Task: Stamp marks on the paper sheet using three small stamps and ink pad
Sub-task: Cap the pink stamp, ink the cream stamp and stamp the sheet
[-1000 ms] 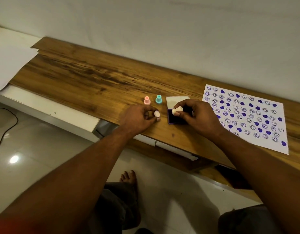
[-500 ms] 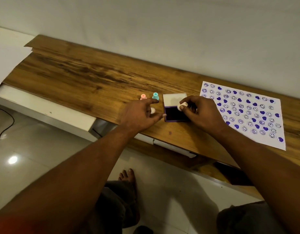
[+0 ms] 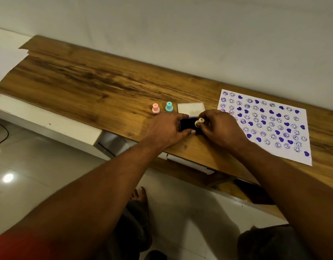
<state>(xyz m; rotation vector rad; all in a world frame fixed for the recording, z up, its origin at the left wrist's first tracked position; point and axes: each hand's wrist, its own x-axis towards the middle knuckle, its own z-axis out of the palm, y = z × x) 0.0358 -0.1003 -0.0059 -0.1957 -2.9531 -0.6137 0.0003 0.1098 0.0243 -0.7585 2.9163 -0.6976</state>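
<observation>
The right hand [image 3: 221, 128] pinched a cream stamp [image 3: 199, 122] over the ink pad [image 3: 187, 124]; the left hand [image 3: 166, 129] gripped and half hid the pad.

- The left hand [image 3: 167, 129] moved right from beside the ink pad [image 3: 188, 124] to clasp it, with the index finger along its far edge and the thumb at its near edge.
- The small white object it had pinched a second earlier no longer showed.
- The right hand [image 3: 221, 128] brought the cream stamp [image 3: 199, 121] from the pad's right edge down onto the dark ink surface, pinched between thumb and fingers.
</observation>
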